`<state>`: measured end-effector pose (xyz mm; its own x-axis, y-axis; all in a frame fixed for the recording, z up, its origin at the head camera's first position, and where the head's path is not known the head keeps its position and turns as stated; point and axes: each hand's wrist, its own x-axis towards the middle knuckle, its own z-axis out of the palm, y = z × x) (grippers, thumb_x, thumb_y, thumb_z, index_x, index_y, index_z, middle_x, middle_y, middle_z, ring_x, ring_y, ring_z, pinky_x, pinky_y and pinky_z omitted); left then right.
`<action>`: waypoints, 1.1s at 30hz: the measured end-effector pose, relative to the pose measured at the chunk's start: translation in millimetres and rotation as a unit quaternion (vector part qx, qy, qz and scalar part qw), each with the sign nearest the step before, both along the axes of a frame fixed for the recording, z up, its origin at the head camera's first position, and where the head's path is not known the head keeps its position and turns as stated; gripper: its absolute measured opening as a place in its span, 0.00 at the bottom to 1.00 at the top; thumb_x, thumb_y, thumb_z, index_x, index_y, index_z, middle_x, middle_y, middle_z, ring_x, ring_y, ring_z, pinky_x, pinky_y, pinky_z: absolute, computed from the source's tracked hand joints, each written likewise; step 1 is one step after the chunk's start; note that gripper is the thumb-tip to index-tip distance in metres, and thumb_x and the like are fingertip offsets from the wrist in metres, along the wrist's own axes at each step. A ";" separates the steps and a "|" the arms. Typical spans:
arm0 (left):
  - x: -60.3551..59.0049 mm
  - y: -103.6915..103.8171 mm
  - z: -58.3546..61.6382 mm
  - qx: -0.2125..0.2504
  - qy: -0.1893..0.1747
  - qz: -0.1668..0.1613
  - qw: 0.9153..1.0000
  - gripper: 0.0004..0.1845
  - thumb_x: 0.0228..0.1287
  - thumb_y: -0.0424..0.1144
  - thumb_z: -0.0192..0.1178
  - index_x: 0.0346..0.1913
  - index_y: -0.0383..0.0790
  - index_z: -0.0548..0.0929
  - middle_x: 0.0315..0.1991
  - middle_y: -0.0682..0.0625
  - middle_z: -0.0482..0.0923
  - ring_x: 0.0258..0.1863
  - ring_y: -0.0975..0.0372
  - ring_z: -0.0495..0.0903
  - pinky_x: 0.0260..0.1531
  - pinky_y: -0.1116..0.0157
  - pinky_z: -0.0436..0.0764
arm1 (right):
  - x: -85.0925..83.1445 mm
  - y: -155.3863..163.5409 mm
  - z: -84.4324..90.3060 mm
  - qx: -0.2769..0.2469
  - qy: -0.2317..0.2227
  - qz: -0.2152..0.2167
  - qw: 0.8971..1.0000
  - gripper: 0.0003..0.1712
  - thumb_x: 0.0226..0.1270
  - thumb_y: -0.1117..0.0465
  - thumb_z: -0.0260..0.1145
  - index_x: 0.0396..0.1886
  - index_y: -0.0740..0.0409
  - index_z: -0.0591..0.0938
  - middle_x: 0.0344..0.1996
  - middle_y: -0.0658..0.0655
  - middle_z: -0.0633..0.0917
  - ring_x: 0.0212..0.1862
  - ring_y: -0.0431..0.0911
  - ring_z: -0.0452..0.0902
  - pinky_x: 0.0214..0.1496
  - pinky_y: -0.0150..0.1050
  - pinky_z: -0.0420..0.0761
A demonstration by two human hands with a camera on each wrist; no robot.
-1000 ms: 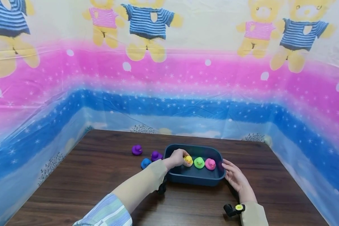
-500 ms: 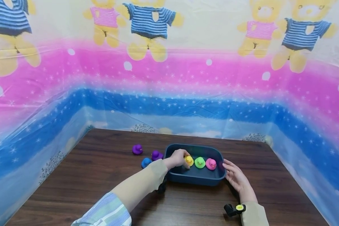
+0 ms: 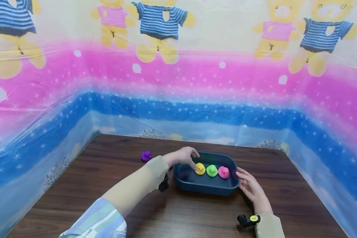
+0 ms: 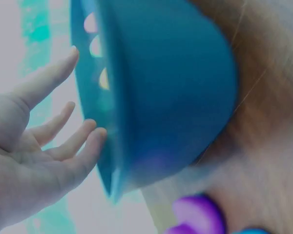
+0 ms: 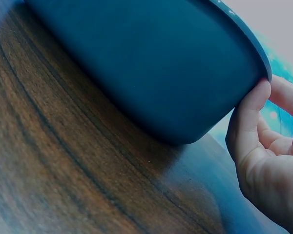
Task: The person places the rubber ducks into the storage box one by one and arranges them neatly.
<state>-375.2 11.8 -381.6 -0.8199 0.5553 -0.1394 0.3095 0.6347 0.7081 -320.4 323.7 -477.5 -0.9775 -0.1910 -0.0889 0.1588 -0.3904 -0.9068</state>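
Observation:
A dark blue plastic basin stands on the table, with a yellow rubber duck, a green rubber duck and a pink rubber duck in a row inside. My left hand hovers over the basin's left end, fingers spread and holding nothing; in the left wrist view its fingertips overlap the rim. At the basin's right end, my right hand holds the rim, its thumb against the outer wall under the lip in the right wrist view.
A purple rubber duck sits on the dark wooden table left of the basin. Another purple duck and a blue one show in the left wrist view, hidden by my left arm from above. A printed cloth surrounds the table.
My left hand has let go of the yellow duck and risen up and leftward out of the basin, its fingers spreading. The right hand stays at the rim.

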 end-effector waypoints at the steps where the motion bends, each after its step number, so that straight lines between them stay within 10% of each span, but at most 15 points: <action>1: -1.2 -4.1 3.8 0.007 -0.001 -0.001 1.000 0.28 0.57 0.33 0.71 0.61 0.35 0.76 0.64 0.37 0.72 0.65 0.46 0.70 0.61 0.52 0.75 | 0.1 0.0 0.2 0.000 0.002 0.000 1.000 0.15 0.78 0.67 0.48 0.48 0.47 0.78 0.36 0.46 0.86 0.36 0.34 0.81 0.40 0.25 0.82; 15: -11.8 -72.7 17.5 0.109 0.032 0.054 0.992 0.27 0.60 0.36 0.68 0.63 0.37 0.76 0.64 0.40 0.73 0.65 0.47 0.71 0.60 0.53 0.76 | -5.5 8.6 -13.8 0.011 0.079 0.061 0.995 0.11 0.75 0.59 0.56 0.52 0.43 0.78 0.42 0.42 0.86 0.42 0.31 0.81 0.44 0.23 0.80; 33: -13.2 -138.7 -22.3 0.232 0.043 0.227 0.945 0.30 0.62 0.39 0.68 0.66 0.37 0.72 0.68 0.37 0.68 0.69 0.46 0.65 0.67 0.47 0.66 | 2.3 0.3 0.5 -0.010 0.014 0.020 1.000 0.17 0.78 0.68 0.46 0.49 0.46 0.79 0.38 0.45 0.86 0.38 0.34 0.82 0.40 0.25 0.82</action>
<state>-388.3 -126.8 -403.9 -0.9856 0.1287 0.1099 0.1484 0.3440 0.9272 -318.1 324.0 -477.0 -0.9713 -0.2311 -0.0570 0.1487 -0.4021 -0.9034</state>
